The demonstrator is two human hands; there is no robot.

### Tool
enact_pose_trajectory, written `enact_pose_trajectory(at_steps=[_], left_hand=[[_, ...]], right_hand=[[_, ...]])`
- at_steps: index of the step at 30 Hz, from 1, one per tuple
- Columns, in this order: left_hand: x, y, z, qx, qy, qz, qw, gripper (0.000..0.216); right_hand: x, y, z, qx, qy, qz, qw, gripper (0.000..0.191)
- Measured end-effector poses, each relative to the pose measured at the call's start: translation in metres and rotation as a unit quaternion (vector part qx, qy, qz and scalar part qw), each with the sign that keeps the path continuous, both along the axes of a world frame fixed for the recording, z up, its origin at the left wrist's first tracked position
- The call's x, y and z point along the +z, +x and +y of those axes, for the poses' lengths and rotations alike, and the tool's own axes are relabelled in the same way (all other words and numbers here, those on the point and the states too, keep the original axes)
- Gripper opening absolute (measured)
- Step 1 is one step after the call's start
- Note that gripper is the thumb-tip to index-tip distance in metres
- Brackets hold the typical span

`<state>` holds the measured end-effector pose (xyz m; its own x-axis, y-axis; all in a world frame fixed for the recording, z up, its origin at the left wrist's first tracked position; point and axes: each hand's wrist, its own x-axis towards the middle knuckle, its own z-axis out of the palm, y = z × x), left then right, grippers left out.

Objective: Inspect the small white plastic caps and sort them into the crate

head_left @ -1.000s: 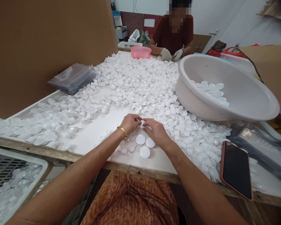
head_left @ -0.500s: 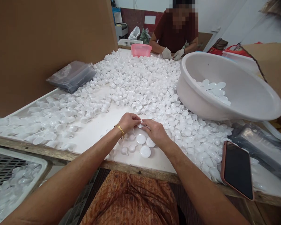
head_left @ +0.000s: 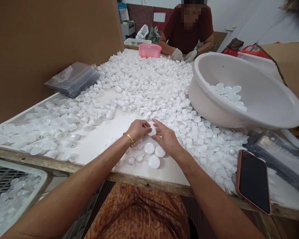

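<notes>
My left hand (head_left: 139, 130), with a gold bangle at the wrist, pinches a small round white plastic cap (head_left: 153, 130) above the near part of the table. Beside it my right hand (head_left: 166, 135) has its fingers stretched and apart around the cap's right side; whether they touch it I cannot tell. Below the hands lie a few glossy white caps (head_left: 154, 162) and several translucent rings with small tabs (head_left: 140, 158). A wide spread of loose white plastic pieces (head_left: 154, 86) covers much of the white table (head_left: 94, 146).
At right a large whitish basin (head_left: 214, 106) holds some white caps. A phone (head_left: 254, 181) lies at the table's front edge near a plastic-wrapped pack (head_left: 276, 152). Another pack (head_left: 73, 79) lies left. A crate (head_left: 37, 196) stands lower left. Across sits a gloved person (head_left: 186, 33) near a pink basin (head_left: 149, 50).
My right hand's fingers have opened away from the cap, which now shows more between the hands. My left hand keeps its pinch. The view has shifted slightly.
</notes>
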<state>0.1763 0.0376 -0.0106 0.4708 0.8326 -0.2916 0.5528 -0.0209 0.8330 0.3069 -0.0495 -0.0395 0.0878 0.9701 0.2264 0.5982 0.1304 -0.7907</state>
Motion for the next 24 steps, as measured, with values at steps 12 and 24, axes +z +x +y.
enact_pose_trajectory(at_steps=[12, 24], left_hand=[[0.002, 0.004, 0.011, -0.041, -0.044, 0.051, 0.997, 0.015], [-0.002, 0.003, 0.018, -0.104, -0.075, 0.043, 0.991, 0.015]], right_hand=[[0.007, -0.002, -0.007, 0.012, 0.065, -0.176, 0.982, 0.017], [0.011, -0.023, -0.017, 0.009, 0.052, -0.399, 0.915, 0.031]])
